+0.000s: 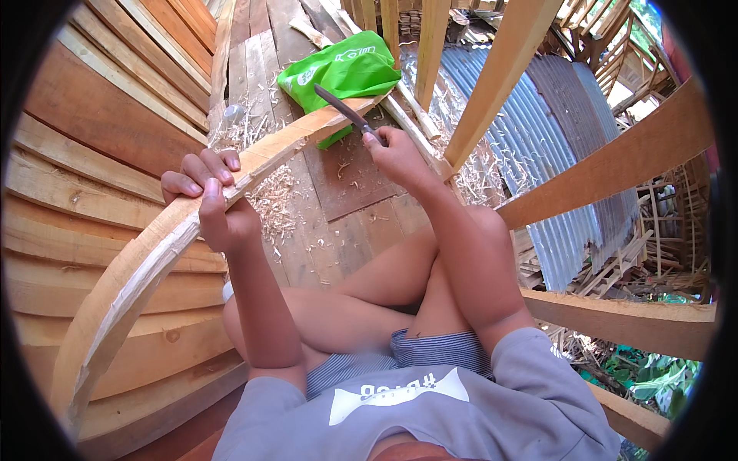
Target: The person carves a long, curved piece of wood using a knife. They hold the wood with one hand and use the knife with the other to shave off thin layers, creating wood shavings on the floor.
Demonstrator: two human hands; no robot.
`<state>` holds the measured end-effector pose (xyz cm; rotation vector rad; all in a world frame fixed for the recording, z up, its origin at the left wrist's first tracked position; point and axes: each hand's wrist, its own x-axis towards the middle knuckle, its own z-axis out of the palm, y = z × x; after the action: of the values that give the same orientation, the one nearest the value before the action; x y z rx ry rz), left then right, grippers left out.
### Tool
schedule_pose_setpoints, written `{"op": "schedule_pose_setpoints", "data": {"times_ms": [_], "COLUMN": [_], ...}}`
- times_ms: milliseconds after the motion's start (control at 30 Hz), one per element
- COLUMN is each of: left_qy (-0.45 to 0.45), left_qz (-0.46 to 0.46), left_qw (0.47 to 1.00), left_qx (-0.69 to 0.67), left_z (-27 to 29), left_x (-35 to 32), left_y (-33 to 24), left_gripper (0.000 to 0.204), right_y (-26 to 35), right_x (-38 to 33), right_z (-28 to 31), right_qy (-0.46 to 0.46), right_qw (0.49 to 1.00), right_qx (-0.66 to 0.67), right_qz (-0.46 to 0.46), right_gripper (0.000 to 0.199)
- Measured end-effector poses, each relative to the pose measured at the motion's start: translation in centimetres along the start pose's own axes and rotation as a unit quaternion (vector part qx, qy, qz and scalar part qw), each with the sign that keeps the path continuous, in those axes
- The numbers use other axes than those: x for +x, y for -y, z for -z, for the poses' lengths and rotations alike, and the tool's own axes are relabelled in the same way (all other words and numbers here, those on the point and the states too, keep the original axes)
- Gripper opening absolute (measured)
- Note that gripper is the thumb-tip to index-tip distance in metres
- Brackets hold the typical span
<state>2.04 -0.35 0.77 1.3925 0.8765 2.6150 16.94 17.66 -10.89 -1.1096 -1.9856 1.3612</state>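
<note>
The right hand [393, 157] was closed round the handle of a knife [342, 105], its dark blade slanting over the far part of a curved wooden beam [270, 150]; whether the edge touched the wood, the view could not tell. The left hand [207, 190] was clamped on the beam farther back along it. The beam arced from near left to far middle, reaching a green bag [338, 67], and curled shavings [277, 203] lay on the plank floor [365, 230] alongside. The step in hand looked like paring the beam's surface; the next stroke seemed to call for a steady left hold and a shallow blade angle, kept clear of those fingers
</note>
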Motion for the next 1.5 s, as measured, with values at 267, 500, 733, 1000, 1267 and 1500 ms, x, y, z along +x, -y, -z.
{"op": "schedule_pose_setpoints", "data": {"times_ms": [267, 500, 733, 1000, 1267, 1500], "left_qy": [0.017, 0.037, 0.029, -0.006, 0.017, 0.030], "left_qz": [0.014, 0.010, 0.008, 0.017, 0.012, 0.020], "left_qw": [1.000, 0.998, 0.998, 1.000, 0.999, 0.998], "left_qx": [-0.009, -0.051, -0.064, -0.024, -0.049, -0.051], "left_z": [0.2, -0.1, 0.0, -0.1, 0.6, -0.1], "left_x": [0.2, 0.3, 0.0, -0.1, 0.3, 0.4], "left_y": [-0.3, -0.2, 0.0, -0.4, 0.0, 0.0], "left_gripper": [0.022, 0.023, 0.020, 0.019, 0.020, 0.020], "right_y": [5.3, 0.5, 0.1, 2.2, 2.2, -1.1], "right_x": [-0.5, 4.0, 3.9, 2.1, 3.8, 6.2], "right_z": [-1.6, -1.0, -3.0, -3.8, -2.9, -0.5], "right_qy": [0.062, -0.012, -0.035, -0.032, 0.069, 0.020], "right_qw": [0.986, 0.989, 0.995, 0.996, 0.994, 0.975], "right_qx": [-0.137, -0.058, -0.056, -0.084, -0.055, 0.038], "right_qz": [-0.069, -0.137, -0.073, -0.001, -0.064, -0.217], "right_gripper": [0.071, 0.061, 0.055, 0.055, 0.064, 0.064]}}
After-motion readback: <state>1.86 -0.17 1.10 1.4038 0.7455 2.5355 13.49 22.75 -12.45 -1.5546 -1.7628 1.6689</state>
